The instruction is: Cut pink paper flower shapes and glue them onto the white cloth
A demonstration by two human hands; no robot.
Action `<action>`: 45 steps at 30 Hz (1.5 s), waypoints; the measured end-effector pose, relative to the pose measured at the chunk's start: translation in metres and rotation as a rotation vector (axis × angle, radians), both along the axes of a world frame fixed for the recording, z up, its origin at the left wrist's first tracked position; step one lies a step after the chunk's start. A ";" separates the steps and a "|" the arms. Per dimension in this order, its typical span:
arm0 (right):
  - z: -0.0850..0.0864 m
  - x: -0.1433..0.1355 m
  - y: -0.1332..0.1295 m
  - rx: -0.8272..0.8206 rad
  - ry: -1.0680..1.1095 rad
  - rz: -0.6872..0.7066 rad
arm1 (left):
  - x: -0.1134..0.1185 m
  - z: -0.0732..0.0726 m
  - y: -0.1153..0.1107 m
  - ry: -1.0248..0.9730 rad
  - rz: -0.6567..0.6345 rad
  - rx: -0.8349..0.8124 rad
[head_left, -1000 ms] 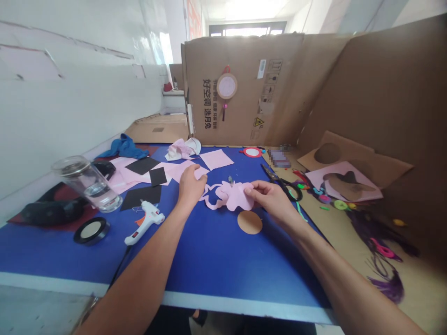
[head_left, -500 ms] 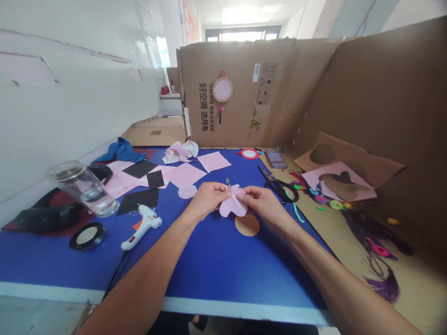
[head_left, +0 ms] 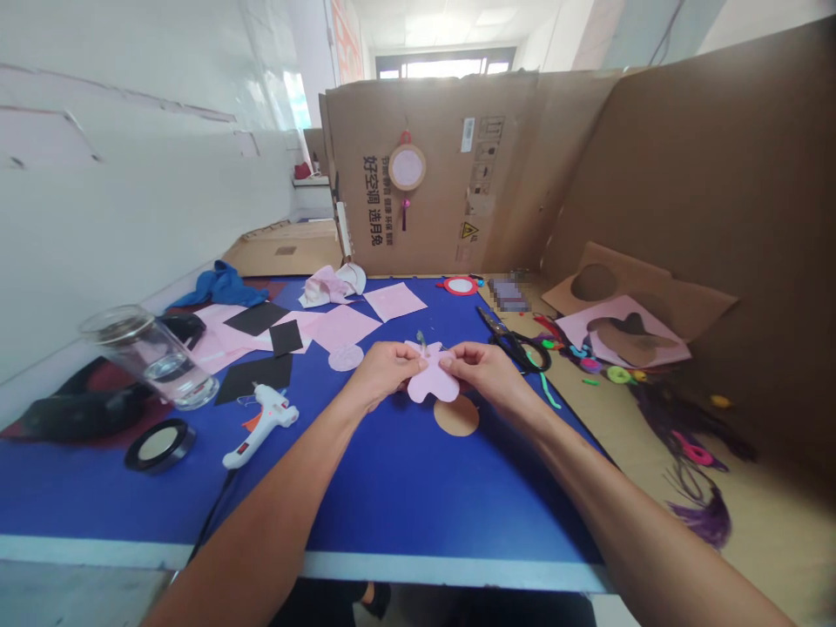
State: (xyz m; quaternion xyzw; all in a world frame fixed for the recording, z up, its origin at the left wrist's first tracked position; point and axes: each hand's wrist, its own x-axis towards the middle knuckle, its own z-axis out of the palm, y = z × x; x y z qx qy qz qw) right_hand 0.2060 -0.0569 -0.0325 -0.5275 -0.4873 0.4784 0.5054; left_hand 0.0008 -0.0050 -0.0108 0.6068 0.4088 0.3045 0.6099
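Observation:
Between my two hands is a pink paper cutout [head_left: 434, 378] with a wavy, lobed lower edge, held just above the blue table. My left hand [head_left: 382, 373] pinches its left side between thumb and fingers. My right hand [head_left: 482, 370] grips the right side the same way. A small dark greenish piece [head_left: 421, 338] sticks up at the cutout's top; I cannot tell what it is. Just below, partly covered by the cutout, a tan cardboard disc [head_left: 456, 416] lies on the table. A round whitish-pink paper [head_left: 346, 357] lies left of my left hand.
Black-handled scissors [head_left: 513, 340] lie right of my hands. At left are a white glue gun [head_left: 262, 427], a tape roll [head_left: 160, 444], a glass jar [head_left: 150, 357] and pink sheets [head_left: 343, 326]. Purple tassels [head_left: 709, 514] and beads lie at right. Cardboard walls [head_left: 444, 174] stand behind.
The pink cutout has turned to face the camera more squarely, its lobes showing more evenly. Both hands keep their hold. The whole view has shifted slightly.

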 end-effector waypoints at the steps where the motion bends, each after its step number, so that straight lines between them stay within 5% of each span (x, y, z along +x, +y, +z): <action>1: 0.000 0.000 0.000 -0.002 -0.001 0.001 | 0.000 0.001 0.000 0.004 0.004 -0.006; 8: 0.004 0.006 0.001 0.016 0.017 -0.036 | -0.008 0.010 0.012 -0.100 0.182 -0.090; 15: 0.005 0.008 0.000 0.033 -0.010 -0.035 | -0.012 0.006 0.012 -0.009 0.030 -0.146; 29: 0.002 0.008 0.001 0.025 -0.031 -0.066 | -0.009 0.004 0.010 0.070 0.051 -0.047; 36: 0.006 0.007 -0.003 -0.004 -0.046 -0.034 | -0.007 0.003 0.009 0.090 0.318 0.460; 42: 0.004 0.008 -0.003 0.031 -0.261 -0.013 | -0.003 0.040 -0.013 0.117 0.330 0.576; 45: -0.006 0.014 0.000 0.116 -0.558 -0.035 | -0.038 0.069 -0.034 0.064 0.368 0.645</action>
